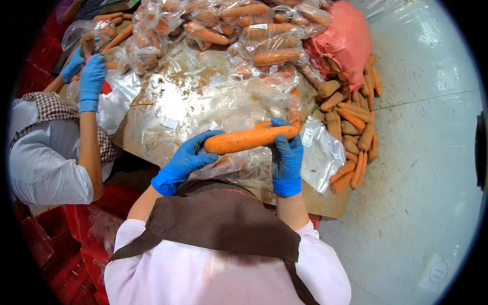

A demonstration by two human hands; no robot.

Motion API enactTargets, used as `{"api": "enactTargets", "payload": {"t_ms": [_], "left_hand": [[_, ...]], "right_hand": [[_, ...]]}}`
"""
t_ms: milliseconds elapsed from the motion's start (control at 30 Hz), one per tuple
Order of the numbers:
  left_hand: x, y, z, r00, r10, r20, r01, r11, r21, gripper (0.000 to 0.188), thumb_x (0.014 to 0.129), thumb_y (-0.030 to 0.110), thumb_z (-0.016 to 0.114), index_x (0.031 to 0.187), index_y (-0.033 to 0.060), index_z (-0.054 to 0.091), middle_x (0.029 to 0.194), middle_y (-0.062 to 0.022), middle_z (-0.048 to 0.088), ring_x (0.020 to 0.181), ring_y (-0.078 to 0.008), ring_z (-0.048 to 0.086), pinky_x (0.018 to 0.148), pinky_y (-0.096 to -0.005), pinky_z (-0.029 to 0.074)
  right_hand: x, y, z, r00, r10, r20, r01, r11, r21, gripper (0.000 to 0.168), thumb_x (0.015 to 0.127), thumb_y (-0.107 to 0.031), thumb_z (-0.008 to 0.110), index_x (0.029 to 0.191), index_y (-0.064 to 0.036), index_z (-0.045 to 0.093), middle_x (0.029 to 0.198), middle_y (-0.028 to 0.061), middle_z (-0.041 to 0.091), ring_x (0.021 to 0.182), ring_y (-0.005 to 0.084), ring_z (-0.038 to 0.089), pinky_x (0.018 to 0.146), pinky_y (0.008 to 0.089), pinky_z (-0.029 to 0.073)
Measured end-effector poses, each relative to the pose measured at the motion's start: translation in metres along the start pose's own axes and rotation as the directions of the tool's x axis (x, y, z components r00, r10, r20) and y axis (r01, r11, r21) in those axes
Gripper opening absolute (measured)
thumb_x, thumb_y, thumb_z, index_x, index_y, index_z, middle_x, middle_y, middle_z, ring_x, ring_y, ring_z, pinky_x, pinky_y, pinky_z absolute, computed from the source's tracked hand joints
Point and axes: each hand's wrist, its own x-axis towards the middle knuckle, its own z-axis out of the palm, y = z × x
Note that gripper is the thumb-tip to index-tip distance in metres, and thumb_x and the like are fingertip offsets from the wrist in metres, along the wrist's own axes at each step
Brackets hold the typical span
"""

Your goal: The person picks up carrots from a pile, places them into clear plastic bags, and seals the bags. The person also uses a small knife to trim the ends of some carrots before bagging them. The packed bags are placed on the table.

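Observation:
A large orange carrot (248, 140) is held level above the work table in both blue-gloved hands. My left hand (187, 158) has its thick end between thumb and fingers. The other end is gripped by my right hand (288, 160), its thumb on the near side. Part of another carrot (263, 124) shows just behind; whether it is also held cannot be told. Below the hands lie crumpled clear plastic bags (221, 103). Close by my right wrist is a flat clear bag (322, 158) bearing a printed label.
Loose, soil-marked carrots (358, 122) are heaped at the right beneath a pink sack (345, 42). Bagged carrots (274, 42) are piled along the back. At left, a co-worker's gloved hand (92, 76) holds something red. Red crates (87, 228) stand below left.

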Motion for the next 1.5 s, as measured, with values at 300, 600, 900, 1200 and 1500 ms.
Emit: {"api": "enactTargets", "payload": {"t_ms": [300,600,900,1200,1500], "left_hand": [[-0.007,-0.023,-0.015,0.968,-0.225,0.114,0.25,0.922,-0.295,0.066,0.077,0.035,0.066,0.125,-0.0026,0.041,0.111,-0.012,0.055,0.098,-0.0176,0.055,0.084,-0.0276,0.047],[-0.009,-0.02,-0.009,0.894,-0.447,-0.035,0.388,0.811,-0.437,0.065,0.08,0.048,0.057,0.119,-0.0026,0.046,0.113,-0.014,0.054,0.1,-0.0203,0.054,0.087,-0.0318,0.045],[-0.014,-0.017,-0.02,0.999,-0.048,0.005,0.048,0.982,-0.18,0.06,0.08,0.034,0.063,0.121,-0.0061,0.044,0.103,-0.0081,0.057,0.086,-0.012,0.055,0.075,-0.024,0.046],[-0.018,-0.01,-0.016,0.993,-0.091,-0.074,0.083,0.991,-0.104,0.058,0.083,0.04,0.058,0.117,-0.0057,0.048,0.1,-0.0104,0.058,0.084,-0.0135,0.055,0.074,-0.0257,0.046],[-0.019,-0.021,-0.019,0.989,-0.112,-0.1,0.108,0.993,-0.042,0.045,0.088,0.036,0.049,0.109,-0.0044,0.054,0.097,-0.0094,0.06,0.085,-0.0136,0.054,0.078,-0.0266,0.044]], "right_hand": [[-0.007,-0.012,0.011,0.997,-0.051,0.066,0.055,0.997,-0.063,0.041,0.077,-0.014,0.067,0.112,0.0,0.052,0.11,0.0089,0.057,0.096,0.0182,0.056,0.087,0.0313,0.044],[-0.004,-0.005,0.01,0.999,0.021,0.042,-0.023,0.999,0.046,0.04,0.083,-0.026,0.06,0.109,0.003,0.051,0.104,0.0143,0.058,0.096,0.0237,0.056,0.085,0.0352,0.046],[0.004,0.024,-0.004,0.983,0.168,-0.079,-0.147,0.965,0.217,0.041,0.085,-0.033,0.057,0.111,-0.002,0.051,0.098,0.0109,0.059,0.087,0.0218,0.059,0.069,0.0334,0.051],[-0.001,0.029,0.014,0.976,0.216,0.007,-0.216,0.974,0.074,0.044,0.082,-0.029,0.061,0.115,-0.001,0.049,0.106,0.0097,0.056,0.092,0.0197,0.057,0.071,0.0313,0.051],[-0.006,0.042,0.027,0.915,0.364,0.176,-0.39,0.909,0.144,0.05,0.08,-0.021,0.064,0.12,0.003,0.045,0.108,0.0105,0.055,0.093,0.0188,0.056,0.074,0.0296,0.05]]}}
